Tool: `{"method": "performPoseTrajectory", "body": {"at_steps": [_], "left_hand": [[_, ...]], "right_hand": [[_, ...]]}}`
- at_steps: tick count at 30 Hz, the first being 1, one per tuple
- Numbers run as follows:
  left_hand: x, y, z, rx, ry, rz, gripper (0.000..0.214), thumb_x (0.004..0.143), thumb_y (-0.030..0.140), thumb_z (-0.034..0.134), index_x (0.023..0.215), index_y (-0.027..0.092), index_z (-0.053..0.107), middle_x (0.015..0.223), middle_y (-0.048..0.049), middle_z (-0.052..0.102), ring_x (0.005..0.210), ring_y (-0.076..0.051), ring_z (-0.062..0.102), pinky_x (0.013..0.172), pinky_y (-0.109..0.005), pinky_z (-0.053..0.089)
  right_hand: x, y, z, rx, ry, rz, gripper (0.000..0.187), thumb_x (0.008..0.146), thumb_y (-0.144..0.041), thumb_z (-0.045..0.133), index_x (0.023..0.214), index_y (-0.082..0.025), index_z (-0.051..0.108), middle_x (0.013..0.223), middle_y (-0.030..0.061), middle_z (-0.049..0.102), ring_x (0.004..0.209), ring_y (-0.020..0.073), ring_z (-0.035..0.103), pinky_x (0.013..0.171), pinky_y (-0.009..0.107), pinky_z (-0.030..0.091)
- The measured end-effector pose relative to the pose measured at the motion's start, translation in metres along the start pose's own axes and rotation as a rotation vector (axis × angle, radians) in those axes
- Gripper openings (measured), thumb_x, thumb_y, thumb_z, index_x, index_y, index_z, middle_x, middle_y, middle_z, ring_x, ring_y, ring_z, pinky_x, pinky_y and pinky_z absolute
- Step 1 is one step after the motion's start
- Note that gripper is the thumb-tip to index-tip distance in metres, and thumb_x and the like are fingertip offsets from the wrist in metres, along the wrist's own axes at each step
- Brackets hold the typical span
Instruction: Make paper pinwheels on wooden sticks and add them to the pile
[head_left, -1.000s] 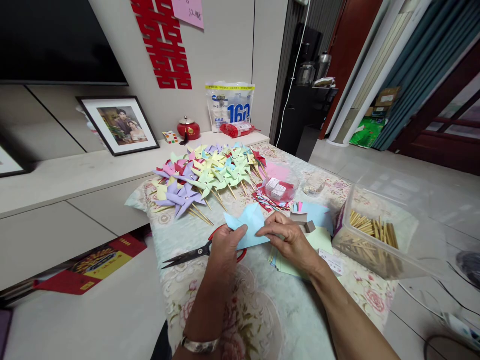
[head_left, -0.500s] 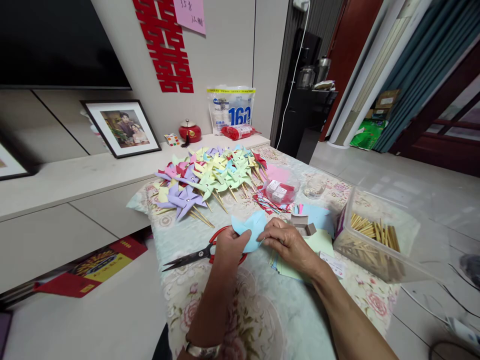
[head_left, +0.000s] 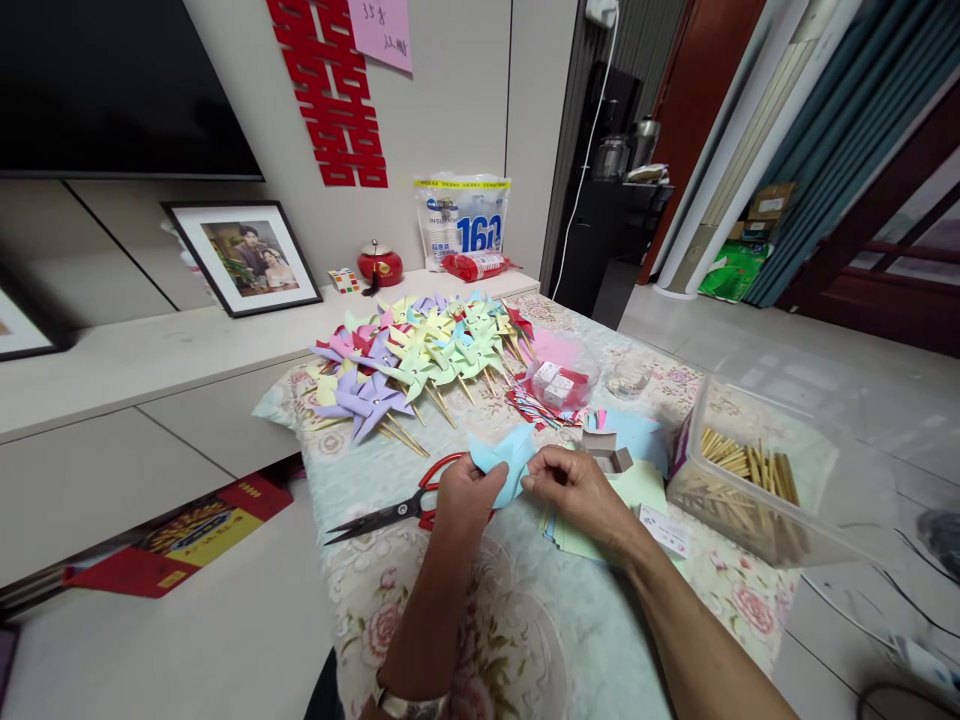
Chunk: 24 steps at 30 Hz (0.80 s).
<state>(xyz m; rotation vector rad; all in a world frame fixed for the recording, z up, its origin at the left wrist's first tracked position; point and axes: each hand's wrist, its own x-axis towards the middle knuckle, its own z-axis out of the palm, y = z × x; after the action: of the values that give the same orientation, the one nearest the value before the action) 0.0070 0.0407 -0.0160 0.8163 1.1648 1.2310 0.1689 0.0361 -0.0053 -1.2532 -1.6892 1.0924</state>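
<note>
Above the near half of the tabletop, which wears a cloth with flowers, the person's two hands have between them a light blue paper, partly bent up into points. The left hand is closed around its left side, the thumb pressing on top. The right hand has thumb and forefinger pinched together on the right edge; its other fingers are curled. Just beside the left hand lie the scissors, the blades pointing left; one part of the red handles is hidden by this hand, and I cannot tell if they touch. Behind the paper, at the far left side, is a pile of pinwheels in several colours, with their sticks toward the near side. Near the right hand are a small grey box, open, and a stack of coloured sheets. Farther to the right stands a clear plastic box, containing yellowish sticks.
</note>
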Motion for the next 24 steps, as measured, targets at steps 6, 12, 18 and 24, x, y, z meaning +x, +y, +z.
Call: {"method": "performPoseTrajectory", "body": {"at_steps": [6,12,18,24], "left_hand": [[-0.0032,0.0002,0.0011,-0.004,0.018,0.009,0.017,0.06,0.026,0.077,0.068,0.013,0.07,0.058,0.0009,0.068,0.053,-0.013,0.057,0.053,-0.023,0.045],[-0.0025,-0.0034,0.0041,-0.006,0.048,0.018,0.02,0.059,0.027,0.076,0.072,0.012,0.071,0.06,-0.0007,0.069,0.052,-0.014,0.059,0.054,-0.025,0.047],[-0.0001,-0.009,0.0041,0.001,0.034,0.001,0.022,0.057,0.028,0.077,0.073,0.013,0.072,0.064,-0.0026,0.071,0.056,-0.017,0.062,0.055,-0.025,0.047],[-0.0034,-0.0047,0.0053,0.035,0.014,0.008,0.017,0.059,0.025,0.075,0.072,0.015,0.073,0.06,-0.0002,0.069,0.056,-0.016,0.062,0.054,-0.024,0.046]], "right_hand": [[0.0007,-0.0012,0.0002,0.112,-0.005,0.101,0.018,0.076,-0.033,0.068,0.073,-0.016,0.063,0.062,-0.0044,0.051,0.058,0.011,0.041,0.056,0.024,0.031],[0.0017,-0.0004,0.0019,0.097,0.014,0.127,0.018,0.076,-0.034,0.065,0.074,-0.016,0.063,0.064,-0.0041,0.052,0.059,0.0111,0.042,0.057,0.024,0.032],[0.0021,-0.0008,0.0026,0.034,0.018,0.118,0.018,0.075,-0.035,0.064,0.07,-0.018,0.062,0.06,-0.0049,0.05,0.056,0.011,0.041,0.055,0.024,0.03],[0.0007,-0.0027,0.0029,-0.063,0.017,0.072,0.014,0.076,-0.03,0.059,0.068,-0.018,0.06,0.059,-0.0049,0.049,0.056,0.0112,0.041,0.054,0.024,0.03]]}}
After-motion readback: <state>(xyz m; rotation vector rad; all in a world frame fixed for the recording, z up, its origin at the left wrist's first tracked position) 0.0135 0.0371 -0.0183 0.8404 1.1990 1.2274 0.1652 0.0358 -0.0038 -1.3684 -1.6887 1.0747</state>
